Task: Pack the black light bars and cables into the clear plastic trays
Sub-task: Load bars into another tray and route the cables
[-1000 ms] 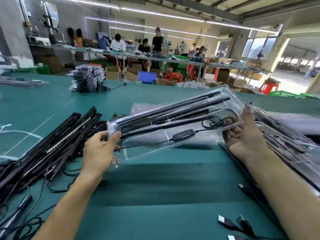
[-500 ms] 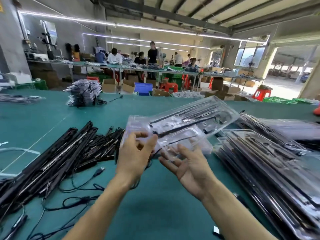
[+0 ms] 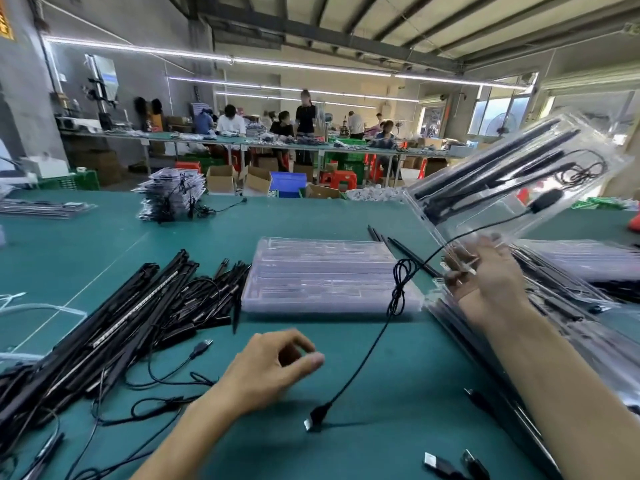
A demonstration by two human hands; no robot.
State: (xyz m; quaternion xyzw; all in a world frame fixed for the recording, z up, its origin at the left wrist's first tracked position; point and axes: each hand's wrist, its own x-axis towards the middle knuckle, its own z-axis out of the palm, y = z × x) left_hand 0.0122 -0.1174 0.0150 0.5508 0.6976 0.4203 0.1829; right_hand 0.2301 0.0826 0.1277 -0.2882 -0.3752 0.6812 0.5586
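A clear, glossy moulded tray (image 3: 498,216) is raised off the desk (image 3: 381,452) at the right, tilted with its far end high. In its long channels lie slim, matte black light bars (image 3: 491,168) side by side. A small coil of thin black cable (image 3: 585,174) sits at the upper end, and an oval black inline controller (image 3: 547,200) lies below it. One lead (image 3: 367,351) spills out of the tray, twists into a loose knot partway down and hangs to a USB plug (image 3: 313,422) with a metal tip, right at the desk surface.

The right hand (image 3: 485,271) grips the tray's lower corner with its fingers curled round the edge; it is blurred. The left hand (image 3: 273,368) hovers low over the desk, palm down. Its fingers are curled in and its thumb tip is close to the forefinger, with nothing in its grasp.

On the desk between the hands lies a flat stack of empty clear trays (image 3: 325,275), ribbed with long channels. To the left sprawls a heap of loose black bars (image 3: 114,327) tangled with cables. To the right, beyond and under the right forearm, filled trays (image 3: 595,261) are piled up. More USB plugs (image 3: 446,464) lie near the bottom edge. The desk is covered with a smooth green mat.
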